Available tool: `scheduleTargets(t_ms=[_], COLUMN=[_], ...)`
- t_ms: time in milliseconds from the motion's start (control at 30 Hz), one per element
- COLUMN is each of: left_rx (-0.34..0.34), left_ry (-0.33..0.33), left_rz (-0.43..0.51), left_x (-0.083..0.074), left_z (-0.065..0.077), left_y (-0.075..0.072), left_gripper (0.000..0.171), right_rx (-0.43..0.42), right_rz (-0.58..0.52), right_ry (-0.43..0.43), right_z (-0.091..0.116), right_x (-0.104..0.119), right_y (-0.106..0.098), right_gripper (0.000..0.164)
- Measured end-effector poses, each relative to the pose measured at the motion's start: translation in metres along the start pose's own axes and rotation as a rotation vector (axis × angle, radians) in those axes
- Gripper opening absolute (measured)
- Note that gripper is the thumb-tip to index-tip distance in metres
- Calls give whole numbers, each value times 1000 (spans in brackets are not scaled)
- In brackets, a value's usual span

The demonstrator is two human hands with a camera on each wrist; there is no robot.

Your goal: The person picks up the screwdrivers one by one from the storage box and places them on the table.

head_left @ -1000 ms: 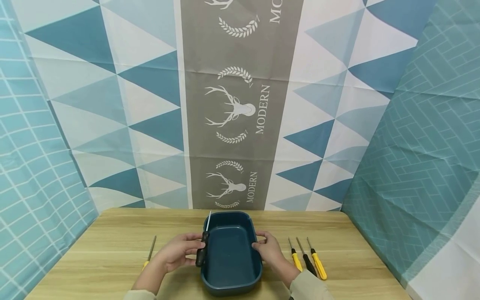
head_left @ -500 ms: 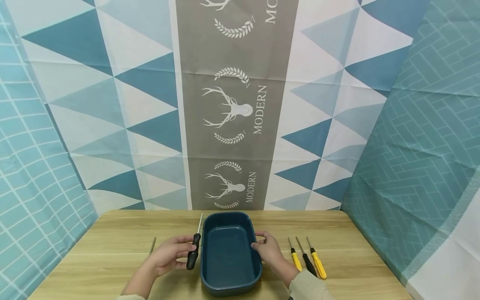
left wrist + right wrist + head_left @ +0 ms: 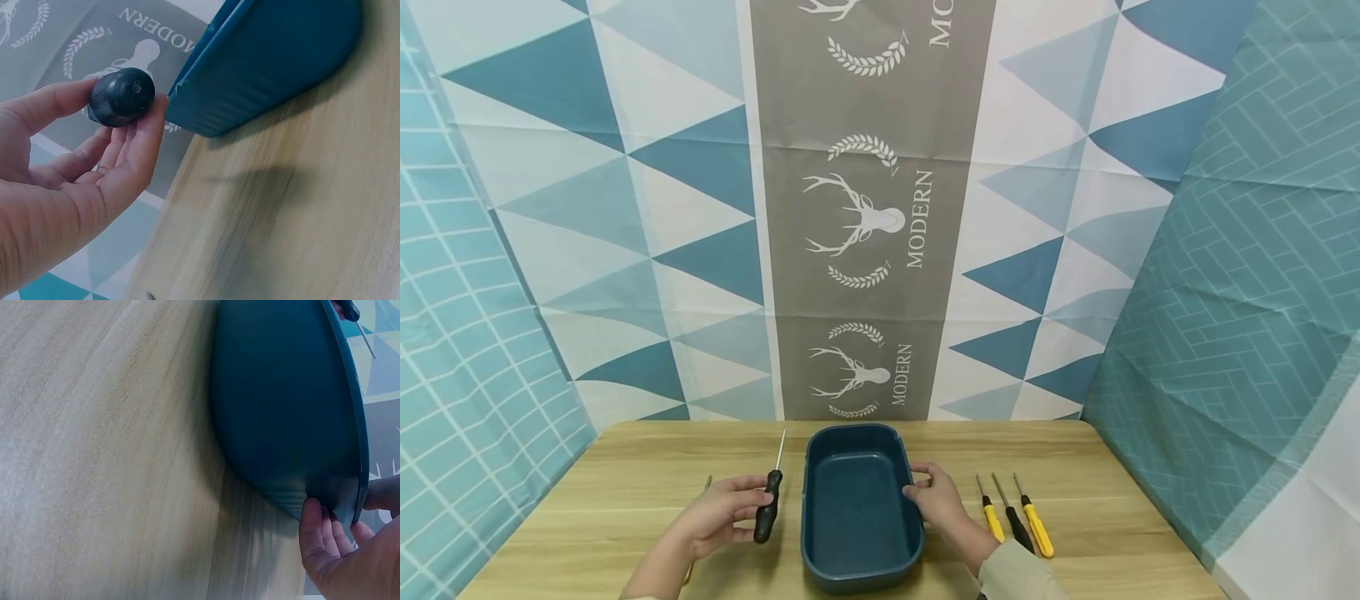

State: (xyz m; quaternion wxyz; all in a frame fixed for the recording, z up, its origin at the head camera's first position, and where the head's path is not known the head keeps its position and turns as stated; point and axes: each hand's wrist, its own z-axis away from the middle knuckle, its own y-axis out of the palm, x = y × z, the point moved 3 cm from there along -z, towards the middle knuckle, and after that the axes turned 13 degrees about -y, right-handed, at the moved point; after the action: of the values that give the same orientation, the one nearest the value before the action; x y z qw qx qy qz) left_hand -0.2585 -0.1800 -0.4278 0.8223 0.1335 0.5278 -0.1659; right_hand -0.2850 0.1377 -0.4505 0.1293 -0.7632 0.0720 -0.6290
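Note:
My left hand (image 3: 722, 512) pinches a screwdriver (image 3: 767, 510) by its black handle, just left of a dark blue plastic bin (image 3: 859, 581). The shaft points away from me toward the wall, and in the left wrist view the butt of the black handle (image 3: 123, 97) faces the camera, above the table. On the bin's other side, my right hand (image 3: 938, 502) grips the right wall, with the thumb over the rim and the fingers against the outside. Nothing lies inside the bin. Another screwdriver (image 3: 708, 482) lies on the table, mostly hidden behind my left hand and wrist.
Right of the bin, three screwdrivers lie side by side: a yellow one (image 3: 993, 521), a black one (image 3: 1018, 529) and another yellow one (image 3: 1037, 532). The wooden table (image 3: 1105, 517) ends at a patterned cloth backdrop (image 3: 857, 275), with cloth on both sides too.
My left hand has moved left with the black screwdriver, from over the bin's left rim to beside the bin. My right hand keeps its grip on the bin, which stays in place.

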Motion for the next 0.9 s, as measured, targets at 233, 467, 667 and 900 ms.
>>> scheduleTargets(t_ms=[233, 467, 667, 900], left_rx=[2, 13, 19, -1], left_ry=[-14, -23, -16, -24], left_rz=[-5, 8, 4, -4], left_x=[3, 6, 10, 13], left_z=[2, 4, 6, 12], left_y=[-6, -12, -17, -26], left_gripper=[73, 74, 75, 73], right_rx=[2, 0, 0, -5], right_rz=[2, 6, 2, 13], right_ry=[-7, -3, 1, 0], right_z=[0, -1, 0, 0], right_x=[0, 0, 0, 1], right_y=[-1, -1, -1, -1], right_gripper=[43, 42, 42, 42])
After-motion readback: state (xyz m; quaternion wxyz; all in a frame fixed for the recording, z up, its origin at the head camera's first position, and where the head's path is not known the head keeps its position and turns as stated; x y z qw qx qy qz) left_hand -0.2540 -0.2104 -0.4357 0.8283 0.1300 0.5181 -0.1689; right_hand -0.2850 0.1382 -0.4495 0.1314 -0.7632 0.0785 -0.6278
